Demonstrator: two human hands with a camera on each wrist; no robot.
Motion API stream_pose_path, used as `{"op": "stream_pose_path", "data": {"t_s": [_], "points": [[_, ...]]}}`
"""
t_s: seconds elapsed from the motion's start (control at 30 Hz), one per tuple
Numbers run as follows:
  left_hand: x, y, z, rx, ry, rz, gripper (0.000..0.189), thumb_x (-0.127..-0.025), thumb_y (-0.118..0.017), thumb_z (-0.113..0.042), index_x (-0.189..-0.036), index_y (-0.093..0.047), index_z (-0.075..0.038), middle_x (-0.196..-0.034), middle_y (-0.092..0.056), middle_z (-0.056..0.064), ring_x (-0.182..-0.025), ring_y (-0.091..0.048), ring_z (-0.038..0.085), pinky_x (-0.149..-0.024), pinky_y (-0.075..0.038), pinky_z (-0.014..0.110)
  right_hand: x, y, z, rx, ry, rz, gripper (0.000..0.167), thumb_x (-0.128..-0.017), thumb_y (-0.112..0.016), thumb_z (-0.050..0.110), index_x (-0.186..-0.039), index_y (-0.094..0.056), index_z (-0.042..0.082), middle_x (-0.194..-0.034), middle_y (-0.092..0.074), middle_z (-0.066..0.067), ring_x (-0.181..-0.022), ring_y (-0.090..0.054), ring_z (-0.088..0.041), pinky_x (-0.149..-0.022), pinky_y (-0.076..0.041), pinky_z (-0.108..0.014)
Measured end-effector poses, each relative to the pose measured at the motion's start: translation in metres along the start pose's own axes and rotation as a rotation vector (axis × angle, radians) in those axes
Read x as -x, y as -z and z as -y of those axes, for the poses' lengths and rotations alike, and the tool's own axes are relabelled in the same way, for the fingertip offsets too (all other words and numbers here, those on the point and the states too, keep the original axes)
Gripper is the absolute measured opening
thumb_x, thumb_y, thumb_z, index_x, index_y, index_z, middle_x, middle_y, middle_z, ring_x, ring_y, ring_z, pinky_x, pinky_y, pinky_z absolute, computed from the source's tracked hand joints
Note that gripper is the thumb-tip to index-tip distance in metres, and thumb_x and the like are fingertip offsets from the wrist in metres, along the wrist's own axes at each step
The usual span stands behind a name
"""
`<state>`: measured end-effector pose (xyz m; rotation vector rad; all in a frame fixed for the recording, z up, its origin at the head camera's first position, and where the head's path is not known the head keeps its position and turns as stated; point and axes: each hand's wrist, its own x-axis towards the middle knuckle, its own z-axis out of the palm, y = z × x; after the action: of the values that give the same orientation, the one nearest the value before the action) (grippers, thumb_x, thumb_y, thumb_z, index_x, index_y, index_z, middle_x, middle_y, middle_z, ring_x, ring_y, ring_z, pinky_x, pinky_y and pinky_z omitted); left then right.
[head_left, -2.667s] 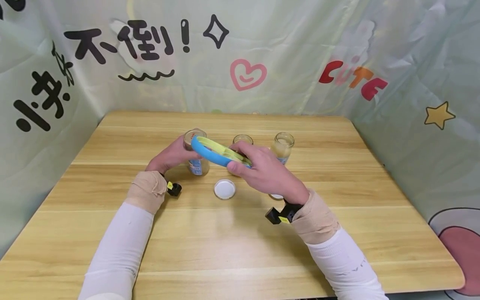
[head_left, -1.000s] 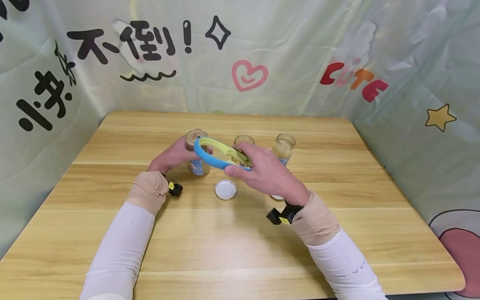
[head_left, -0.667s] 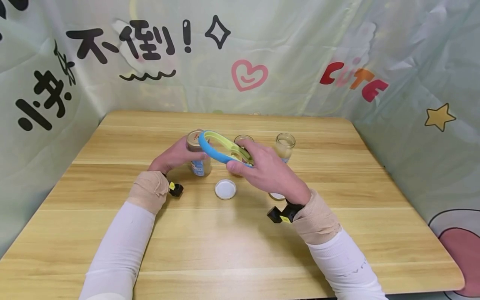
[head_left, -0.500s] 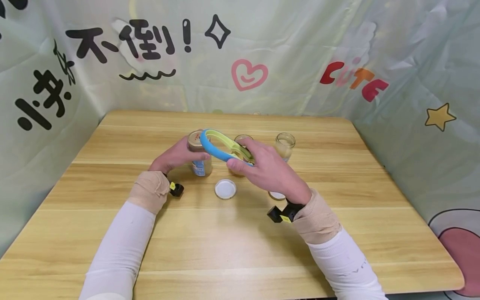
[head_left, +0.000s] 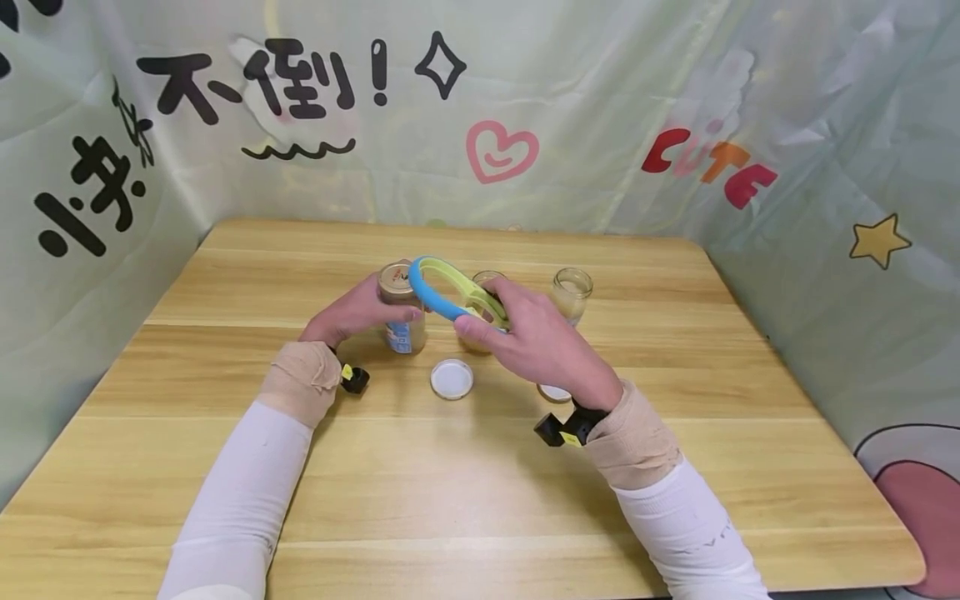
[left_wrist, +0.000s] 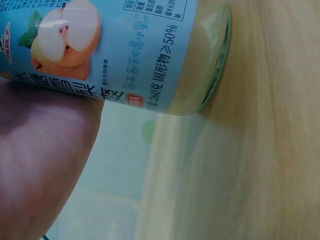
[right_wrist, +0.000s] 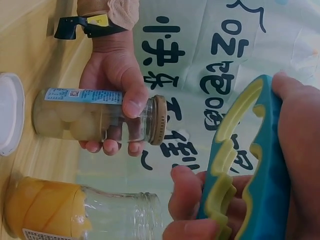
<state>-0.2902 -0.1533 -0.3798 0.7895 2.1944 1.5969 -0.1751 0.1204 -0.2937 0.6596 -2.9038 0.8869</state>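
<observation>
In the head view my left hand (head_left: 351,313) grips a glass jar (head_left: 405,335) at the left, standing upright with its gold lid (head_left: 396,282) on. Its blue label (left_wrist: 55,50) shows a cut pear, and pale fruit pieces (right_wrist: 82,125) show through the glass. My right hand (head_left: 536,337) holds a blue and yellow-green jar opener (head_left: 433,303), tilted up, by its near end. In the right wrist view the opener's scalloped inner edge (right_wrist: 225,155) shows, apart from the jar's lid. From the head, the opener's far loop overlaps the lid's right side.
A lidless jar with orange fruit (right_wrist: 47,205) stands in the middle, partly behind my right hand. Another lidless jar (head_left: 573,292) stands to its right. A white-lined lid (head_left: 452,379) lies in front; a second lid (head_left: 553,392) is partly hidden under my right wrist.
The opener has shifted right and its loop has tilted up, uncovering more of the jar's lid. The left hand and its jar have moved slightly right.
</observation>
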Motion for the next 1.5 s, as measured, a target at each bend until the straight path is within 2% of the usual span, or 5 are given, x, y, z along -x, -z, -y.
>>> {"op": "stream_pose_path", "data": {"t_s": [0.13, 0.3, 0.73, 1.03, 1.5], "points": [[-0.002, -0.003, 0.0, 0.027, -0.031, 0.025, 0.05, -0.093, -0.073, -0.013, -0.138, -0.052, -0.009, -0.123, -0.07, 0.017, -0.122, -0.065, 0.037, -0.111, -0.048, 0.047, 0.001, -0.002, 0.0, -0.008, 0.001, -0.006, 0.058, -0.105, -0.046, 0.06, -0.139, -0.051, 0.013, -0.094, -0.062, -0.004, -0.081, -0.059, -0.021, -0.069, -0.05, -0.034], [-0.007, -0.007, 0.002, 0.036, -0.075, 0.05, 0.031, -0.092, -0.069, -0.009, -0.12, -0.057, -0.002, -0.117, -0.068, 0.014, -0.116, -0.064, 0.033, -0.108, -0.05, 0.043, 0.0, -0.01, -0.001, 0.066, -0.027, -0.09, 0.063, -0.104, -0.035, 0.067, -0.122, -0.057, 0.011, -0.086, -0.057, -0.004, -0.072, -0.056, -0.021, -0.062, -0.046, -0.034], [-0.006, -0.003, 0.004, -0.014, 0.001, 0.023, 0.045, -0.093, -0.073, -0.017, -0.135, -0.057, -0.009, -0.133, -0.066, 0.015, -0.125, -0.061, 0.027, -0.117, -0.043, 0.052, -0.015, -0.013, 0.015, 0.274, -0.05, -0.163, 0.075, -0.094, -0.046, 0.079, -0.122, -0.05, 0.009, -0.079, -0.054, -0.004, -0.062, -0.056, -0.022, -0.05, -0.044, -0.034], [-0.003, -0.003, 0.003, -0.009, 0.023, -0.006, 0.044, -0.092, -0.076, -0.021, -0.131, -0.06, -0.012, -0.13, -0.066, 0.012, -0.123, -0.061, 0.028, -0.116, -0.042, 0.052, -0.03, -0.022, 0.021, 0.673, 0.162, -0.405, 0.082, -0.085, -0.059, 0.082, -0.104, -0.054, 0.002, -0.075, -0.053, -0.007, -0.051, -0.053, -0.024, -0.042, -0.045, -0.035], [0.004, 0.001, 0.005, 0.05, -0.07, -0.028, 0.068, -0.092, -0.08, -0.021, -0.148, -0.044, -0.006, -0.135, -0.061, 0.015, -0.121, -0.058, 0.017, -0.118, -0.04, 0.047, -0.051, -0.037, 0.038, 0.78, 0.239, -0.371, 0.077, -0.087, -0.052, 0.084, -0.084, -0.056, 0.007, -0.07, -0.05, -0.003, -0.05, -0.049, -0.02, -0.039, -0.043, -0.033]]}}
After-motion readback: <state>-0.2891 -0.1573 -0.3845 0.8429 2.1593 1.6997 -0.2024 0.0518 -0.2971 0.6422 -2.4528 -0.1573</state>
